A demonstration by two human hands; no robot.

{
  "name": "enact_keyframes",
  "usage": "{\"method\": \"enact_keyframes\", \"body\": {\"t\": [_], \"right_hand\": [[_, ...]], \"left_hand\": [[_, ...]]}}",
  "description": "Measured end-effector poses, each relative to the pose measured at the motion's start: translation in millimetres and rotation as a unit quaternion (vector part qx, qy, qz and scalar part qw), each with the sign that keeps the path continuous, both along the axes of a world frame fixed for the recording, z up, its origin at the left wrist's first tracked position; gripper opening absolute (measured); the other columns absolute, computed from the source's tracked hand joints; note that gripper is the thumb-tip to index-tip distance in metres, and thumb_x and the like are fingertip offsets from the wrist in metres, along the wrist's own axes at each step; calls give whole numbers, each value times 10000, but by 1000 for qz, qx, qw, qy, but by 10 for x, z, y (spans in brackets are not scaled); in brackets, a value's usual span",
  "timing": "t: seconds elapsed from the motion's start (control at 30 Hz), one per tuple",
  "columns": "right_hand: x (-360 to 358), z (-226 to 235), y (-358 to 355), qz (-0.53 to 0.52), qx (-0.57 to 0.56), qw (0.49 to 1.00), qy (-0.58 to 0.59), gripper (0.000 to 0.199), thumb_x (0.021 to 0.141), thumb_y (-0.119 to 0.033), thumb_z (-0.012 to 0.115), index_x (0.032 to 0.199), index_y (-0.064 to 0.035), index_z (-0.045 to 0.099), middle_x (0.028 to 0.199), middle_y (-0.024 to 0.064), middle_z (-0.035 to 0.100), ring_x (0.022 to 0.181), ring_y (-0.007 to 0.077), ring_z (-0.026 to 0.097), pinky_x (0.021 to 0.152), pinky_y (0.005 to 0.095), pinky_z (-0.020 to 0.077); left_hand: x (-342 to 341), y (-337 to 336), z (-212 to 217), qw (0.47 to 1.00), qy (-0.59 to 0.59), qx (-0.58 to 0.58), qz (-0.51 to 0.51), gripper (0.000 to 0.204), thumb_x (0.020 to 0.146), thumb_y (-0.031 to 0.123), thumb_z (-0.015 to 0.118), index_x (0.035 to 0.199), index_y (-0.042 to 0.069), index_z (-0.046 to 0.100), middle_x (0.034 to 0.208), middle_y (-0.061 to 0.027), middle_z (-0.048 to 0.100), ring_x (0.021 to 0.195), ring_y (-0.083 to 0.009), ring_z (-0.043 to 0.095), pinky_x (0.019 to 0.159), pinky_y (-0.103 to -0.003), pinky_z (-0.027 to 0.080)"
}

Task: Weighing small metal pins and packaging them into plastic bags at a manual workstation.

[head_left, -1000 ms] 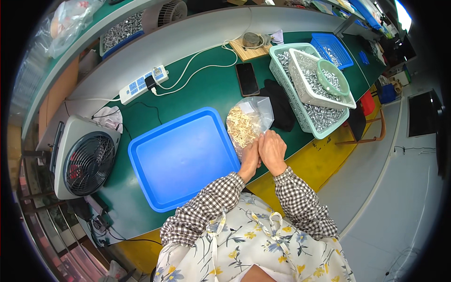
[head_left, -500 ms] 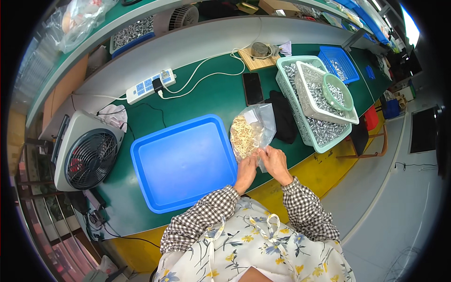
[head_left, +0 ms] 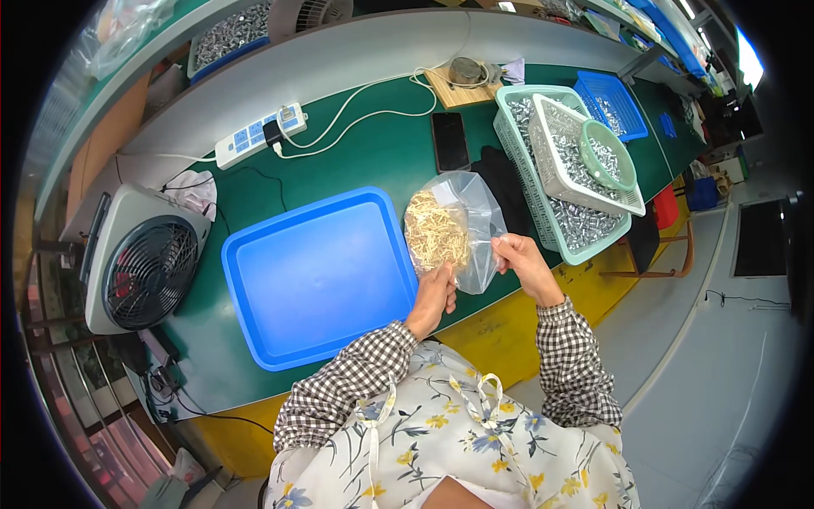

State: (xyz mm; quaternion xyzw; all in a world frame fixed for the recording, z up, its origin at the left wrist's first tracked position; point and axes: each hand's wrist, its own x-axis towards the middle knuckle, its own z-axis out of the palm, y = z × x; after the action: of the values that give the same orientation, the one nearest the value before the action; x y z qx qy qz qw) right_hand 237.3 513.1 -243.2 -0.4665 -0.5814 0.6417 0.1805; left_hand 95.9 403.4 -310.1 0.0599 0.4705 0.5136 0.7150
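A clear plastic bag (head_left: 482, 222) holding many small gold-coloured metal pieces (head_left: 432, 229) lies on the green table, close to the right side of a bare blue tray (head_left: 318, 276). My left hand (head_left: 434, 297) is closed on the bag's near edge, by the gold pieces. With its fingers pinched, my right hand (head_left: 524, 259) grips the unfilled plastic at the bag's right side. The two hands are apart, with the plastic spread between them. Exactly what shape the gold pieces have is too small to make out.
Baskets of silver metal parts (head_left: 585, 225) are stacked at the right, beside a blue basket (head_left: 610, 106). A phone (head_left: 450, 142) and a black cloth (head_left: 502, 191) lie beyond the bag. A fan (head_left: 153, 263) stands left; a power strip (head_left: 259, 136) and cables lie behind the tray.
My right hand has moved right, away from my left, drawing the bag's loose side out wide. My left hand has stayed at the near edge. The whole view has shifted slightly.
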Motion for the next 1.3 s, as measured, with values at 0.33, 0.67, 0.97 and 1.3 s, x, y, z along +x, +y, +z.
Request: {"method": "enact_keyframes", "body": {"t": [0.33, 0.67, 0.97, 1.3], "right_hand": [[78, -70, -282, -79, -39, 996, 23, 171, 894, -184, 539, 950, -22, 542, 777, 13, 558, 615, 78, 512, 575, 224, 437], [-269, 70, -333, -67, 399, 878, -255, 324, 792, -69, 574, 1094, -22, 470, 871, 196, 605, 728, 339, 608, 600, 389, 475], [53, -24, -182, -168, 172, 963, -125, 187, 825, -58, 529, 997, 17, 537, 779, 111, 628, 609, 184, 588, 524, 299, 459], [-405, 352, -212, -104, 511, 819, -238, 336, 820, -167, 613, 1090, 4, 512, 957, 107, 607, 641, 232, 602, 528, 333, 478]], "left_hand": [[-327, 84, 257, 980, 117, 116, -110, 424, 899, 471, 447, 807, 58, 472, 587, -2, 412, 410, -123, 412, 357, -248, 314], [-238, 644, 503, 813, 537, 197, -110, 469, 782, 417, 607, 892, -19, 473, 613, -121, 533, 507, -233, 550, 506, -384, 441], [-546, 421, 590, 836, 493, 235, -58, 148, 785, 98, 593, 795, -3, 485, 532, -79, 502, 458, -147, 497, 436, -313, 397], [-590, -20, 431, 908, 385, 164, 2, 248, 823, 131, 629, 676, 66, 440, 526, 13, 460, 404, -47, 420, 341, -194, 304]]}}
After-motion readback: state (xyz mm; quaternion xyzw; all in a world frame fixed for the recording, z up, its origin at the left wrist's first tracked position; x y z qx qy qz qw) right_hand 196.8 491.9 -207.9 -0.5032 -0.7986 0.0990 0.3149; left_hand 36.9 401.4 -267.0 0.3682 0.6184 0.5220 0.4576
